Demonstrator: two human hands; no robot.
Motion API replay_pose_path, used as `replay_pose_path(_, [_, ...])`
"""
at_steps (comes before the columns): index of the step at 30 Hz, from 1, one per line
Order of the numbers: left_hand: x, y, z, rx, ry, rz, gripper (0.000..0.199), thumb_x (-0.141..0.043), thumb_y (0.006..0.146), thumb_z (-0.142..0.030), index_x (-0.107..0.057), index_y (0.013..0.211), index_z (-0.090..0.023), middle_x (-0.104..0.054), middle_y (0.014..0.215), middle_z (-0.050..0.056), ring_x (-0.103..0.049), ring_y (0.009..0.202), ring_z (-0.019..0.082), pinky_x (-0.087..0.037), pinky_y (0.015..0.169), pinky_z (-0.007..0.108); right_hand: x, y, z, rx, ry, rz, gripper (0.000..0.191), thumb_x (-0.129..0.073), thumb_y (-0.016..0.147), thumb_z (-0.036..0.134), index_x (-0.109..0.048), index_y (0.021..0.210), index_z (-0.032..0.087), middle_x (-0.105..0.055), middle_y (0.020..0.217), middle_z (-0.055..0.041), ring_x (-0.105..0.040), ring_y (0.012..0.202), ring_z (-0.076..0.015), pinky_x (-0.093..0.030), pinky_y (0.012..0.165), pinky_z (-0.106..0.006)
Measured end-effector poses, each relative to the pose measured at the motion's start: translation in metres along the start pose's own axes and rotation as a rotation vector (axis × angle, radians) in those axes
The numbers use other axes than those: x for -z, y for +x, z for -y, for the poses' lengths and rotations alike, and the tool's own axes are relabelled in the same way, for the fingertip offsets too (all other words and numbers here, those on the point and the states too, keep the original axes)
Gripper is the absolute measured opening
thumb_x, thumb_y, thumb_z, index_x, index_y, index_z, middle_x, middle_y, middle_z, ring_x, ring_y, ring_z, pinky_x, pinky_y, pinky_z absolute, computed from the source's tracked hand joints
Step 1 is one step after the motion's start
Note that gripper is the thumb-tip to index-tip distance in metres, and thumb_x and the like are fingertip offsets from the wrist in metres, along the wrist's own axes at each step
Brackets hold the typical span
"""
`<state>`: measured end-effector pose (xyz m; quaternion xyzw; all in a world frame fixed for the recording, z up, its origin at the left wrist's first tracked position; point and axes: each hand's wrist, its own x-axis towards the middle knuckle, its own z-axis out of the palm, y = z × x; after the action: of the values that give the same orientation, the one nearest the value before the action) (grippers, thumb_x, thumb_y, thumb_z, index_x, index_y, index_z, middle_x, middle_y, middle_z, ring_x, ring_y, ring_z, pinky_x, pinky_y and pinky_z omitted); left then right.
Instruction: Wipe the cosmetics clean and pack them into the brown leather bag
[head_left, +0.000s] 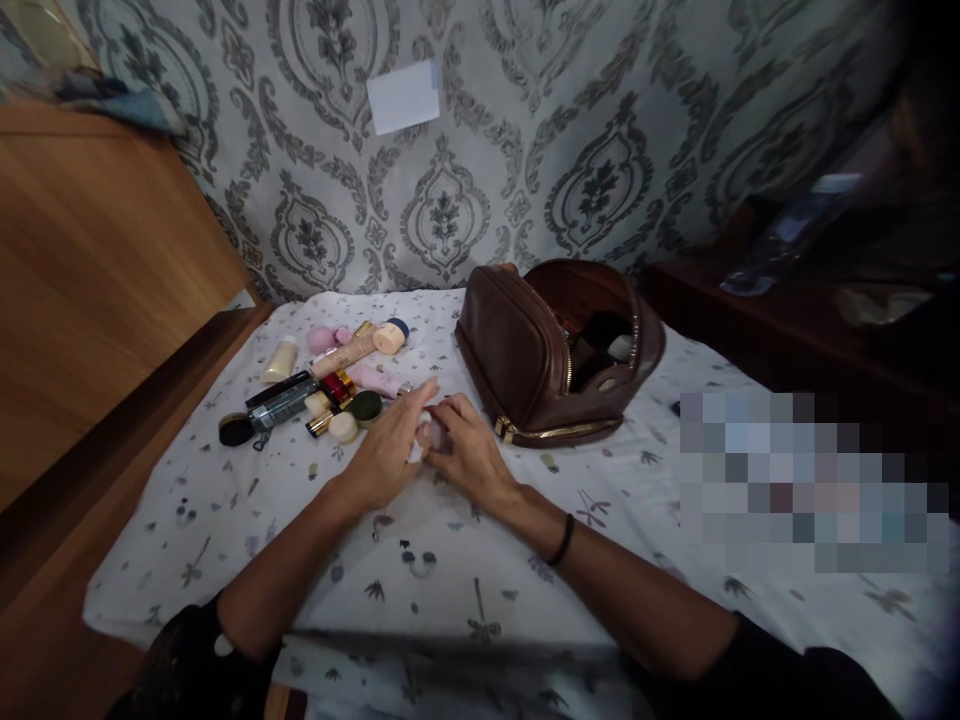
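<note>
My left hand (384, 450) and my right hand (474, 452) meet over the bedding, in front of the open brown bag. Between them is a small whitish thing (417, 447), mostly covered by the fingers; its kind cannot be made out. The left hand cups it from one side with the fingers stretched forward. The right thumb and bent fingers pinch at it from the other side. Close to the left fingertips lie a pink tube (379, 381), a dark green round-lidded jar (366, 407) and a small cream-coloured jar (343, 429).
The brown zippered bag (510, 340) stands behind my right hand, with items inside. Left of it lie a peach tube (345, 353), a pink sponge (322, 340), a cream tube (280, 360) and a black-capped bottle (285, 402). A wooden panel (112, 270) borders the left.
</note>
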<state>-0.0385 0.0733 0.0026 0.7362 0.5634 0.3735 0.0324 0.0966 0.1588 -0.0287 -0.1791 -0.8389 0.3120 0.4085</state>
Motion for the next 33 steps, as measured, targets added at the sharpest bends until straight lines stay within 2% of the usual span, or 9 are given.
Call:
replay_pose_path(5, [0.009, 0.005, 0.004, 0.414, -0.409, -0.029, 0.054, -0.045, 0.095, -0.032, -0.038, 0.146, -0.017, -0.067, 0.124, 0.013, -0.062, 0.117, 0.025, -0.048, 0.100, 0.044, 0.004, -0.001, 0.000, 0.175, -0.008, 0.050, 0.039, -0.062, 0.076, 0.006, -0.062, 0.112, 0.021, -0.056, 0.107, -0.0090, -0.055, 0.105, -0.0252, -0.051, 0.088, -0.040])
replay_pose_path(10, [0.006, 0.011, 0.005, 0.657, -0.870, -0.129, 0.041, -0.053, 0.088, -0.037, -0.056, 0.124, -0.019, -0.072, 0.108, 0.009, -0.070, 0.097, 0.023, -0.056, 0.084, 0.037, 0.003, 0.002, 0.005, 0.048, 0.166, 0.025, 0.034, -0.076, 0.074, 0.023, -0.065, 0.106, 0.022, -0.061, 0.104, -0.0068, -0.060, 0.096, -0.0223, -0.051, 0.084, -0.036])
replay_pose_path(15, [-0.005, 0.007, 0.002, 0.598, -0.832, -0.211, 0.046, -0.047, 0.093, -0.055, -0.054, 0.121, -0.020, -0.066, 0.125, 0.014, -0.064, 0.113, 0.025, -0.051, 0.096, 0.041, -0.001, 0.005, 0.001, -0.245, 0.292, -0.002, 0.033, -0.081, 0.067, 0.034, -0.067, 0.092, 0.018, -0.065, 0.091, -0.0050, -0.060, 0.084, -0.0198, -0.049, 0.073, -0.030])
replay_pose_path(21, [-0.008, 0.002, -0.008, 0.428, -0.475, -0.238, 0.045, -0.047, 0.095, -0.052, -0.052, 0.127, -0.020, -0.058, 0.135, 0.012, -0.053, 0.128, 0.025, -0.037, 0.113, 0.048, -0.003, 0.007, 0.004, -0.394, 0.630, 0.026, 0.045, -0.073, 0.063, 0.025, -0.060, 0.106, 0.019, -0.067, 0.098, -0.0022, -0.063, 0.087, -0.0175, -0.050, 0.079, -0.029])
replay_pose_path(24, [-0.006, 0.003, -0.012, 0.433, -0.554, -0.340, 0.037, -0.048, 0.095, -0.048, -0.055, 0.121, -0.023, -0.062, 0.127, 0.011, -0.059, 0.120, 0.026, -0.044, 0.109, 0.050, 0.006, 0.007, 0.016, -0.434, 0.681, 0.048, 0.042, -0.072, 0.063, 0.027, -0.057, 0.102, 0.021, -0.067, 0.092, -0.0010, -0.064, 0.083, -0.0173, -0.051, 0.075, -0.028])
replay_pose_path(27, [0.001, 0.006, -0.020, 0.464, -0.534, -0.472, 0.024, -0.050, 0.094, -0.045, -0.060, 0.108, -0.028, -0.068, 0.106, 0.006, -0.066, 0.099, 0.025, -0.055, 0.093, 0.047, 0.035, 0.006, 0.035, -0.399, 0.589, -0.010, 0.040, -0.077, 0.064, 0.029, -0.055, 0.098, 0.022, -0.067, 0.092, -0.0001, -0.064, 0.085, -0.0171, -0.051, 0.076, -0.028])
replay_pose_path(29, [0.004, 0.011, -0.033, 0.440, -0.419, -0.396, 0.022, -0.049, 0.094, -0.044, -0.063, 0.104, -0.029, -0.069, 0.090, 0.004, -0.067, 0.083, 0.024, -0.058, 0.075, 0.041, 0.068, 0.007, 0.048, -0.358, 0.540, -0.067, 0.041, -0.079, 0.066, 0.031, -0.054, 0.097, 0.023, -0.066, 0.091, 0.0003, -0.063, 0.084, -0.0164, -0.052, 0.077, -0.028])
replay_pose_path(31, [0.003, 0.020, -0.052, 0.344, -0.356, -0.150, 0.026, -0.048, 0.095, -0.041, -0.063, 0.112, -0.027, -0.069, 0.081, 0.001, -0.066, 0.071, 0.021, -0.055, 0.063, 0.035, 0.108, 0.012, 0.057, -0.320, 0.515, -0.123, 0.041, -0.079, 0.069, 0.033, -0.054, 0.100, 0.023, -0.066, 0.092, -0.0005, -0.064, 0.083, -0.0163, -0.053, 0.075, -0.029])
replay_pose_path(33, [-0.007, 0.034, -0.073, 0.199, -0.353, 0.112, 0.039, -0.048, 0.094, -0.036, -0.055, 0.131, -0.025, -0.071, 0.081, 0.002, -0.066, 0.067, 0.020, -0.055, 0.062, 0.032, 0.148, 0.022, 0.061, -0.276, 0.429, -0.190, 0.042, -0.081, 0.069, 0.036, -0.056, 0.100, 0.023, -0.066, 0.092, -0.0007, -0.064, 0.083, -0.0171, -0.053, 0.075, -0.030])
